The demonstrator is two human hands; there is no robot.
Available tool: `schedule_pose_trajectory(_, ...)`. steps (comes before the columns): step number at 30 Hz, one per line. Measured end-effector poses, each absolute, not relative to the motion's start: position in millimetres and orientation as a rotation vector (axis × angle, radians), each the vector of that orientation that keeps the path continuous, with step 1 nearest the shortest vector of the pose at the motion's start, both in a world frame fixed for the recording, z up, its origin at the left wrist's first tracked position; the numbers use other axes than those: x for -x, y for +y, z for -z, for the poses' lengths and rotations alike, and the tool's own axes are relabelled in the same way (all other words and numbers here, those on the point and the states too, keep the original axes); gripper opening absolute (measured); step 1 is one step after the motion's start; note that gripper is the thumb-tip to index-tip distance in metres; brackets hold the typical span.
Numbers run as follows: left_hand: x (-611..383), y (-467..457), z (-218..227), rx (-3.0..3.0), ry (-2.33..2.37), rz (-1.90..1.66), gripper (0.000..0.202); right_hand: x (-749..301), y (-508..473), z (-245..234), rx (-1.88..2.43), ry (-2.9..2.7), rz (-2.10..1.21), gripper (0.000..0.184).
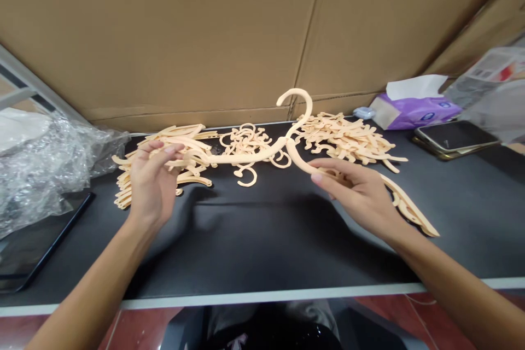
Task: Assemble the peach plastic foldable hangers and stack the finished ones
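Observation:
My left hand grips the left arm of a peach plastic hanger whose hook curls up toward the cardboard behind. My right hand pinches the hanger's other arm piece, which slants down to the right over the black table. The two arm pieces meet near the hook's base; I cannot tell if they are joined. Three heaps of peach parts lie behind: arm pieces under my left hand, loose hooks in the middle, and more arm pieces on the right.
Cardboard sheets wall off the back. Crumpled clear plastic and a dark tablet sit at the left. A purple tissue pack, a phone and a plastic bag lie at the right. The table's white front edge runs below.

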State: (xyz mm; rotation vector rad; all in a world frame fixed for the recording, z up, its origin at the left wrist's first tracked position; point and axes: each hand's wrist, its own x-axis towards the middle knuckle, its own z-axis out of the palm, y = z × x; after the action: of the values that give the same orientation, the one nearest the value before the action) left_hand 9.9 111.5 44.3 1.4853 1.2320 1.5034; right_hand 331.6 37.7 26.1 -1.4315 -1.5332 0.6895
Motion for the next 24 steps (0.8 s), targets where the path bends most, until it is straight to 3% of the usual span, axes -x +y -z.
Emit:
schedule_pose_trajectory(4,-5.6,107.2,-43.5,-2.185,1.514,-1.715,0.033,-333.4,36.0,-30.8,1.443,-1.572,-0.654,0.025)
schedule_pose_trajectory(8,-13.4,102.2,-36.1,-2.772,1.307,-1.166,0.022,-334.3,36.3,-32.5,1.45,-1.591,-0.609,0.024)
schedule_pose_trajectory(13,-18.8,103.0,-24.4,-2.816,1.094,-0.648,0.024,-340.3,46.1,-20.3,1.443,-1.803,-0.409,0.022)
schedule_pose_trajectory(19,-21.6,98.6,-20.5,-2.704,1.166,-0.831,0.023,-329.2,46.7,-16.4,1.313,-1.883,0.443,0.022)
schedule_pose_trajectory(24,-30.2,91.1,-14.5,-2.664,1.107,-0.937,0.016,-280.6,44.1,-28.7,0.813,-2.21,0.643,0.023)
